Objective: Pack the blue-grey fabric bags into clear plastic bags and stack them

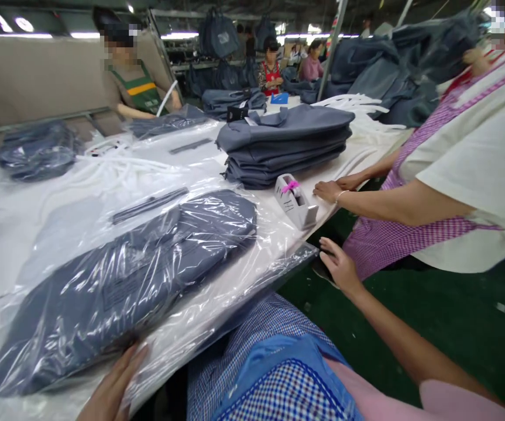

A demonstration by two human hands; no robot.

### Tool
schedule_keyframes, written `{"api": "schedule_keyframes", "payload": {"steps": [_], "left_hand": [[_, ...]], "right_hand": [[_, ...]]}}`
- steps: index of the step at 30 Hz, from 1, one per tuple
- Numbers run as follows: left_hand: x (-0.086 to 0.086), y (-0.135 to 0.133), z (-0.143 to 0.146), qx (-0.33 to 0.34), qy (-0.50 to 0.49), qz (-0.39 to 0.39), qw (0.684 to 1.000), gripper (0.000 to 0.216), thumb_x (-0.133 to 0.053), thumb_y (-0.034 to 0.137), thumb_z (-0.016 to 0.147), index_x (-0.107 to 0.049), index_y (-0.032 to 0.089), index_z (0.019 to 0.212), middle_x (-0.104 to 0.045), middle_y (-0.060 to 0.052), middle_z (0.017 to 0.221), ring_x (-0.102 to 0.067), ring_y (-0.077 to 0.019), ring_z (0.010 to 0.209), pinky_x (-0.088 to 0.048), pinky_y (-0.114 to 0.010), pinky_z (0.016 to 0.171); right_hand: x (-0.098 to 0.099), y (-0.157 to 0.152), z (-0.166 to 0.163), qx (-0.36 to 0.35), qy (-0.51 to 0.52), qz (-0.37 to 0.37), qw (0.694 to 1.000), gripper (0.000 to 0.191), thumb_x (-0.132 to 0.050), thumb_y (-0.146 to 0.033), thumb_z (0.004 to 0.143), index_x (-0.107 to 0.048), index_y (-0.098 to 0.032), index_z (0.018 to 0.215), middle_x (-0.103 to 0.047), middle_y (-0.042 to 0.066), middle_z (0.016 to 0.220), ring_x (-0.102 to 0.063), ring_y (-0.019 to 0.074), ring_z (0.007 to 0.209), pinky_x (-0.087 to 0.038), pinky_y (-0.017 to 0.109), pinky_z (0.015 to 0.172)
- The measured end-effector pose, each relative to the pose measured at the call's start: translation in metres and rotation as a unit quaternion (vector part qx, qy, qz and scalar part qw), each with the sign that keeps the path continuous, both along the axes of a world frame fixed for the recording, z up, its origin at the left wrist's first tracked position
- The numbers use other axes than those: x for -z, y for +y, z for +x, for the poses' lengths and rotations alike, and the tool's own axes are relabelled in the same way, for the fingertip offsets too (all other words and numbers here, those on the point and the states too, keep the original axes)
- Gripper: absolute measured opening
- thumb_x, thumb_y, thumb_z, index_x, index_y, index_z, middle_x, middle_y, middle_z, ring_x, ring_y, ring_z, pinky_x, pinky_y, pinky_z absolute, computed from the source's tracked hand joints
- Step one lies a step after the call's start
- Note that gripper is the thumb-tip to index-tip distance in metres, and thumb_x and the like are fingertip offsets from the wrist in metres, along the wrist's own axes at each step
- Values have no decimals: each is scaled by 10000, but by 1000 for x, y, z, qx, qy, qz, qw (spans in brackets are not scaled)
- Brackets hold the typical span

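A folded dark grey-blue garment sits inside a clear plastic bag [138, 275] lying across the white table [24, 216] in front of me. My left hand [114, 386] rests flat on the near end of the bag, fingers stretched out. My right hand [339, 264] reaches to the bag's open end at the table's corner, fingers spread and touching the plastic flap [296, 257]. A white tape dispenser [295, 200] with a pink tag stands just beyond the bag.
A stack of folded grey-blue garments [285, 143] lies behind the dispenser. A co-worker in a checked apron stands at the right, a hand [329, 190] on the table edge. More bagged garments [37, 149], white straps and other workers are farther back.
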State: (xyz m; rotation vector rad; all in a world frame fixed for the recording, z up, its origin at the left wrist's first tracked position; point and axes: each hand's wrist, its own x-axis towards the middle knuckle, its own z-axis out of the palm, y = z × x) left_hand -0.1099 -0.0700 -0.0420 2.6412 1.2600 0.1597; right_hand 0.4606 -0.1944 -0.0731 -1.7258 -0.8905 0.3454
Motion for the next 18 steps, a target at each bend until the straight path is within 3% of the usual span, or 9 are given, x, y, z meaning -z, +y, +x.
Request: {"api": "schedule_keyframes", "payload": {"steps": [2,4,6,8,13,18], "left_hand": [[8,-3,-8,-2,7,6,1000,834,-452,193,823,-152,401,1573,-384,21,1585,-439,-262,1401,-390,-439,1160],[14,-4,-14,2,17,12,1000,730,-407,175,863,-262,357,1556,-366,-12,1595,-433,-250,1406,-360,-445,1166],[14,-5,-17,1,29,8,1000,676,-402,176,873,-340,317,1531,-367,-27,1594,-426,-242,1410,-344,-437,1171],[12,-5,-16,-8,39,-3,999,655,-398,167,869,-384,282,1514,-375,-33,1588,-415,-234,1418,-332,-424,1177],[3,-4,-8,-21,52,-30,998,621,-407,164,866,-449,247,1481,-401,-31,1570,-428,-231,1411,-339,-414,1176],[-4,-9,-2,-34,44,-39,998,646,-432,141,854,-442,282,1484,-386,-5,1577,-433,-225,1408,-354,-408,1171]], "right_hand": [[-10,-3,-24,-68,-207,9,976,576,-667,-375,869,-529,-261,1417,-533,108,1460,-453,308,1373,-317,566,1167],[-17,1,-55,-190,-364,16,912,630,-701,-364,859,-494,-288,1449,-479,95,1512,-331,330,1454,-157,604,1217],[-17,12,-87,-283,-444,16,850,641,-699,-363,866,-475,-298,1464,-428,92,1548,-259,343,1485,-108,631,1215],[-9,26,-109,-314,-476,18,821,630,-675,-317,885,-459,-284,1476,-365,105,1582,-201,346,1503,-117,644,1206],[10,59,-112,-304,-478,49,822,622,-546,-76,888,-474,-312,1459,-413,61,1559,-246,286,1497,-140,617,1217],[-8,68,-78,-329,-417,54,845,453,-510,-85,913,-634,-319,1280,-614,22,1386,-495,245,1356,-172,580,1226]]}}
